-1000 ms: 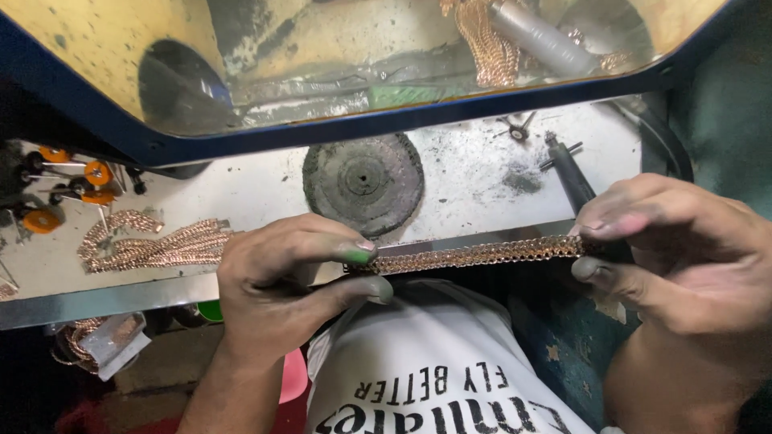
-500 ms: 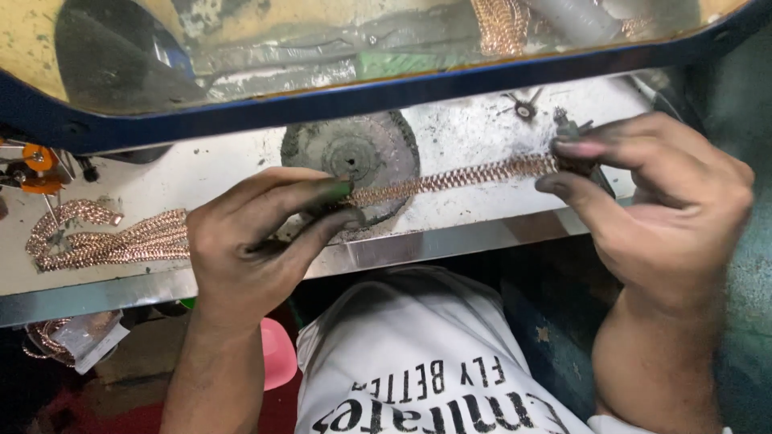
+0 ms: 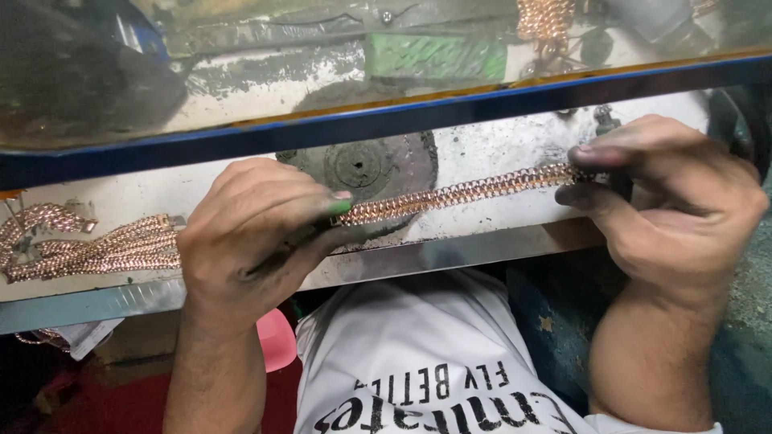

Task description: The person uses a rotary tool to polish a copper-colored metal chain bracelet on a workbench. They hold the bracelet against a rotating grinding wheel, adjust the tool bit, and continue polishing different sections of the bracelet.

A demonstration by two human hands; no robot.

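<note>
Grimy and scuffed, the white worktop [image 3: 498, 153] ran across the view beneath a blue-edged clear guard [image 3: 386, 120], with a dark round disc [image 3: 362, 169] set into it near the middle. Over that disc, 1 copper-coloured woven chain [image 3: 458, 194] was stretched taut between the 2 hands. Its long axis lay nearly parallel to the worktop's front edge, rising slightly from its left end to its right end, so it pointed side to side rather than away from the person. The left hand [image 3: 257, 233] was closed around the chain's lower left end, thumb and forefinger pinched just beside the disc's front rim. The right hand [image 3: 667, 201] was likewise clamped on the higher right end, fingers curled over it near the worktop's right edge. Both hands sat at the ends, with the bare middle span crossing the disc; whether it touched the disc could not be told. Well apart, by the left edge, a heap of similar chains [image 3: 88, 245] lay loose. A metal strip [image 3: 434, 257] lined the front edge.
</note>
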